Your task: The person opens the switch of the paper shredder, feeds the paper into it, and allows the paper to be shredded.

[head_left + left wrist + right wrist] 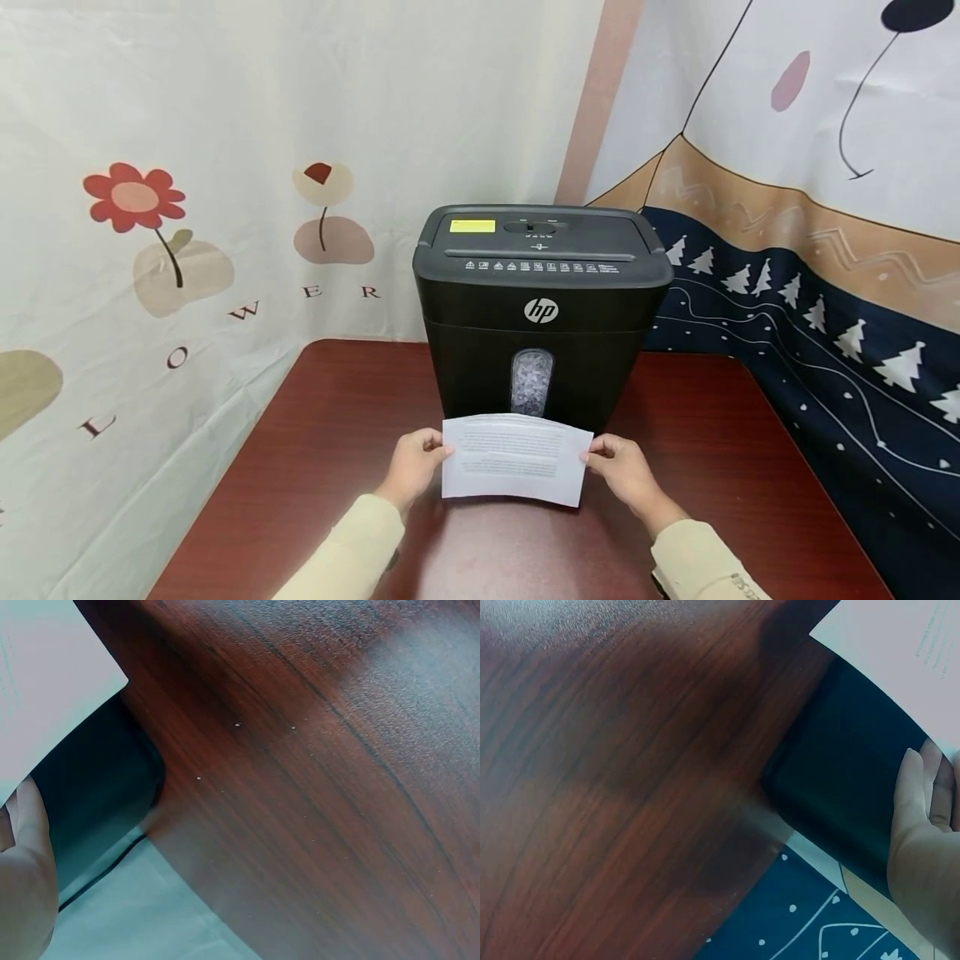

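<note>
Between both hands a printed sheet of paper (pixel 513 460) is held up in front of a black HP paper shredder (pixel 472 350). My left hand (pixel 414 467) pinches the sheet's left edge between thumb and fingers. On the opposite edge, my right hand (pixel 624 472) pinches it the same way. The sheet bows slightly and overlaps the shredder's lower front in the head view. Shredded paper (pixel 532 382) shows through the shredder's front window. Its feed slot (pixel 540 255) runs across the top, above a row of small symbols. Both wrist views catch a corner of the sheet (pixel 52 682) near the fingers.
The shredder stands on a reddish-brown wooden table (pixel 352 400) near the back edge. Behind it hangs a pale curtain (pixel 450 100) with flower prints; a dark blue patterned cloth (pixel 825 400) hangs on the right. A thin black cord (pixel 105 871) runs behind the table edge.
</note>
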The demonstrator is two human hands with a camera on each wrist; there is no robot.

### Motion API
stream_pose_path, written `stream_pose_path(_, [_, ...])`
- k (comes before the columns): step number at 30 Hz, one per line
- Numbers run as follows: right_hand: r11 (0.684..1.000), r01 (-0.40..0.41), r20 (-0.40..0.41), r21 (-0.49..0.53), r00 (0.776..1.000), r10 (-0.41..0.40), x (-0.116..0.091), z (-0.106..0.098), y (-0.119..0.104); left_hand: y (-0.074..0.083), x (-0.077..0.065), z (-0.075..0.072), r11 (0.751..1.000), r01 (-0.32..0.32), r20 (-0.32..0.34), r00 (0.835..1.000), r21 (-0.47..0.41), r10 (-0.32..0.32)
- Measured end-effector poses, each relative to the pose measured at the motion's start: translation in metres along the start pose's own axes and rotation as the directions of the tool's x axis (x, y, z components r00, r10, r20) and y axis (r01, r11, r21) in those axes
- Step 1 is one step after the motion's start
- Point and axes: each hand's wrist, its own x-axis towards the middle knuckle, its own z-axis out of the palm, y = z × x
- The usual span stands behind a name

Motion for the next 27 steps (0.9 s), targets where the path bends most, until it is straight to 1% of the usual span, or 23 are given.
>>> stream_pose_path(4, [0.999, 0.018, -0.006, -0.049, 1.0, -0.019, 0.0, -0.004, -0.005, 0.003, 0.0, -0.001, 1.0, -0.009, -0.005, 1.0, -0.008, 0.008])
stream_pose_path(8, [0.994, 0.054, -0.011, -0.093, 0.998, -0.055, -0.001, -0.008, -0.011, 0.007, 0.0, -0.003, 1.0, -0.025, -0.015, 1.0, -0.006, 0.025])
stream_pose_path(15, [0.982, 0.114, -0.01, -0.152, 0.993, -0.117, -0.001, -0.013, -0.02, 0.015, 0.0, -0.004, 0.999, -0.043, -0.045, 0.998, -0.024, 0.042])
stream_pose_path(20, [0.969, 0.151, -0.008, -0.197, 0.988, -0.156, -0.003, -0.015, -0.031, 0.022, -0.003, -0.009, 0.998, -0.055, -0.067, 0.996, -0.027, 0.053])
stream_pose_path(23, [0.964, 0.161, -0.019, -0.21, 0.986, -0.169, -0.005, -0.017, -0.039, 0.027, -0.004, -0.012, 0.998, -0.057, -0.078, 0.995, -0.033, 0.054])
stream_pose_path(27, [0.966, 0.166, -0.038, -0.199, 0.983, -0.177, -0.007, -0.021, -0.047, 0.034, -0.005, -0.015, 0.997, -0.062, -0.08, 0.995, -0.049, 0.058])
